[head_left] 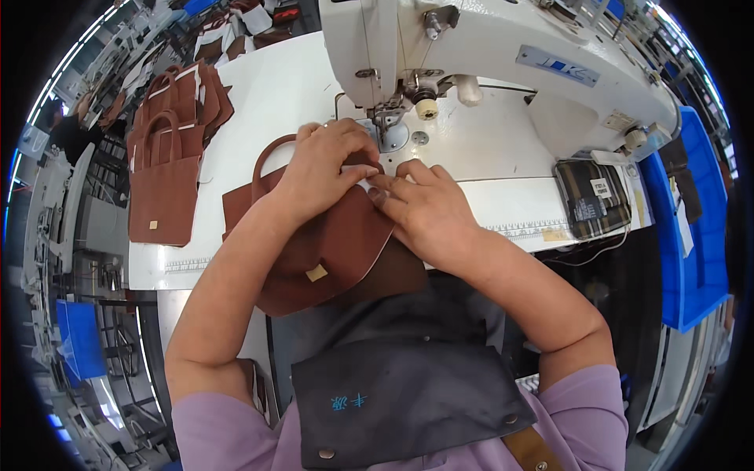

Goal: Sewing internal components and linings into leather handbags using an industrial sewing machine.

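A reddish-brown bag piece (338,243) with a curved handle and a small gold tag lies over the table's near edge, its lower part hanging toward my lap. My left hand (326,161) is closed on its upper edge, thumb and fingers pinching the material. From the other side my right hand (428,204) grips the same edge, fingertips close to the left thumb. Just beyond the hands stands the needle and presser foot (385,118) of a white sewing machine (487,47). The edge between my fingers is partly hidden.
Several similar brown bag pieces (165,188) with handles are stacked at the left of the white table (275,86). A dark plaid pouch (593,200) lies at the right end. Beyond it is a blue bin (695,235). A ruler strip (518,229) runs along the front edge.
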Available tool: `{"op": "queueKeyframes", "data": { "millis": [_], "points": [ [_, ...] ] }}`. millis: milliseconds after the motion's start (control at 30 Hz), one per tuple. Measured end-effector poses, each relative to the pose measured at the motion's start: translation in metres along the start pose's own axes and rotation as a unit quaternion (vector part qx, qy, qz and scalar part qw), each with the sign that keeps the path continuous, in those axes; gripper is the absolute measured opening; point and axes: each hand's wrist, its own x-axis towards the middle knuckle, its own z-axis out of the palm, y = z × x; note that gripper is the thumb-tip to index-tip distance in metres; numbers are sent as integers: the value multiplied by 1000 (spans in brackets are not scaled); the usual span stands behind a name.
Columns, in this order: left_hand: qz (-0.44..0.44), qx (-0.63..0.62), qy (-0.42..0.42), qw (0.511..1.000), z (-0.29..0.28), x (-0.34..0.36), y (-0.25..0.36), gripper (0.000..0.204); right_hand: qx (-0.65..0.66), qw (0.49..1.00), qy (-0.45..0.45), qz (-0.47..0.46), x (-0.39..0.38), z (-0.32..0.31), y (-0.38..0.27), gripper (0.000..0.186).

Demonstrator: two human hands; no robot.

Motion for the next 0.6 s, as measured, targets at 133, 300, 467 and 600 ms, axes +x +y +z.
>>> {"op": "queueKeyframes", "data": {
  "millis": [133, 300, 467, 600],
  "points": [
    [62, 110, -10, 992, -7, -40, 67, 18, 5, 1000, -9, 29, -4, 2, 1, 31],
    [54, 230, 39, 971, 12, -71, 67, 20, 37, 999, 6, 34, -3, 0, 0, 28],
    [35, 170, 60, 983, 6, -71, 50, 13, 45, 998, 10, 42, -3, 2, 1, 26],
    [-80, -3, 248, 965, -21, -66, 40, 11, 62, 996, 4, 63, -5, 4, 2, 26]
  ]
}}
